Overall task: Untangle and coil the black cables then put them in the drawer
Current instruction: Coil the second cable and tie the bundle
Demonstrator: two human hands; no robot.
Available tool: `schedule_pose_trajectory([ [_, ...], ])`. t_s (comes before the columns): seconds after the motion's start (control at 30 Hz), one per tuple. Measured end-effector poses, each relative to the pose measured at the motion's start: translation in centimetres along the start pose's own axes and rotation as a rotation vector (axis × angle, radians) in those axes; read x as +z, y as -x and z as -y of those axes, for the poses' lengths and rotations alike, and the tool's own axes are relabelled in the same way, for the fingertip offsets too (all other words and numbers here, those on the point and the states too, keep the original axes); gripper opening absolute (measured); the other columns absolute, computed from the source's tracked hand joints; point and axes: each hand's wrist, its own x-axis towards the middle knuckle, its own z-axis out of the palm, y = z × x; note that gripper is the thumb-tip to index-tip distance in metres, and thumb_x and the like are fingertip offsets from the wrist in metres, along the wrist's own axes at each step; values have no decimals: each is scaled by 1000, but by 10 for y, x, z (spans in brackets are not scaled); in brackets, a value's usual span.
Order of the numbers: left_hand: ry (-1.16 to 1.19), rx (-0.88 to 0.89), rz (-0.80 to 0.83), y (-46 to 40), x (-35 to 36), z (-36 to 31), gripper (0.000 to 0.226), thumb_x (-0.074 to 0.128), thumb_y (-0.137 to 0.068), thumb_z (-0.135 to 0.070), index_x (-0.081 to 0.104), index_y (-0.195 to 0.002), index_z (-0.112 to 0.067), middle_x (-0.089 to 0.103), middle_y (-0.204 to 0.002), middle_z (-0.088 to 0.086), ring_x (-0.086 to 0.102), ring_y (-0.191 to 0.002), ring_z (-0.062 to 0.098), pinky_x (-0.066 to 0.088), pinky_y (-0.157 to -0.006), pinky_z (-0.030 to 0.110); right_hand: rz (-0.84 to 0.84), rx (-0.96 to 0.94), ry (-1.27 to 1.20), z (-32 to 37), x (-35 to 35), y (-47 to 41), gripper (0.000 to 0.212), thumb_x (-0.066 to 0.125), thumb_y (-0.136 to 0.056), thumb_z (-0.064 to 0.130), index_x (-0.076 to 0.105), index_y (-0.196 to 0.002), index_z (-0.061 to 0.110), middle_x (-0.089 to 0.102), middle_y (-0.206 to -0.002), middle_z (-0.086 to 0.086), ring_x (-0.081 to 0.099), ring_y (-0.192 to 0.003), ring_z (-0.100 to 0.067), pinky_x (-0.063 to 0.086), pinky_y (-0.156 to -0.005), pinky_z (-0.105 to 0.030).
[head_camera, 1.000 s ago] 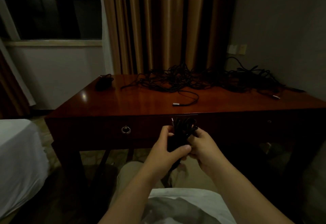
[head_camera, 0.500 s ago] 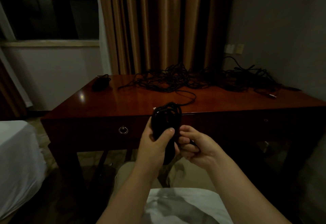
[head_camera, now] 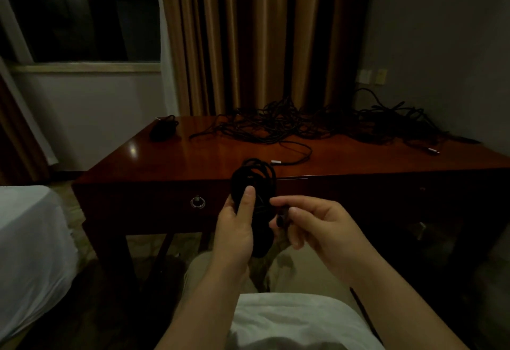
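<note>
Left hand (head_camera: 234,228) grips the coiled black cable (head_camera: 255,184) (loops upright); at its 3 o'clock, right hand (head_camera: 317,222) pinches the cable's tail end.

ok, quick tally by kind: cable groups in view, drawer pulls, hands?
Coiled cable bundles: 2, one in the hands, one on the desk's far left corner
Tangled cable pile on the desk: 1; strands too knotted to count
Ring drawer pulls: 1
Hands: 2, left hand, right hand
Total: 6
</note>
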Motion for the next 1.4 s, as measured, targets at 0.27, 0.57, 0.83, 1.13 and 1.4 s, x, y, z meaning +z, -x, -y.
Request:
schedule_pose_trajectory([
  [0.27, 25, 58, 15, 7, 12, -1, 23, 54, -77, -37, 62, -97, -29, 72, -91, -1, 70, -85, 15, 57, -76, 31, -296, -128, 353, -2, 21, -17, 14, 55, -92, 20, 62, -80, 19, 58, -62, 10, 53, -53, 2, 43, -50, -13],
  [0.57, -26, 123, -71, 5, 3, -3, 16, 59, -89, -11, 60, -105, -14, 68, -96, 5, 69, -83, 13, 55, -62, 19, -275, -9, 747, 0, 20, -21, 23, 51, -95, 32, 50, -73, 24, 53, -69, 7, 51, -54, 1, 36, -45, -12],
  [0.83, 116, 41, 73, 10, -2, -5, 29, 64, -69, -12, 64, -98, -17, 73, -88, 1, 70, -87, 21, 56, -67, 28, 82, 268, 271, 16, -10, -26, 27, 54, -93, 21, 46, -68, 12, 39, -50, 6, 34, -42, -7, 28, -44, -20],
  [1.13, 514, -235, 300, 17, -4, -13, 36, 45, -75, -21, 76, -90, -11, 72, -84, 14, 70, -69, 23, 55, -51, 29, 192, 321, 45, 13, -19, -25, 19, 56, -75, 24, 50, -71, 7, 37, -47, 5, 32, -39, -5, 28, -39, -14],
  [1.4, 37, -155, 256, 10, -7, -12, 39, 62, -69, -26, 64, -107, -18, 71, -94, 8, 70, -85, 22, 54, -67, 31, 153, 362, 101, -3, -19, -21, 16, 60, -80, 24, 59, -67, 14, 42, -52, 4, 39, -43, -6, 32, -46, -18],
])
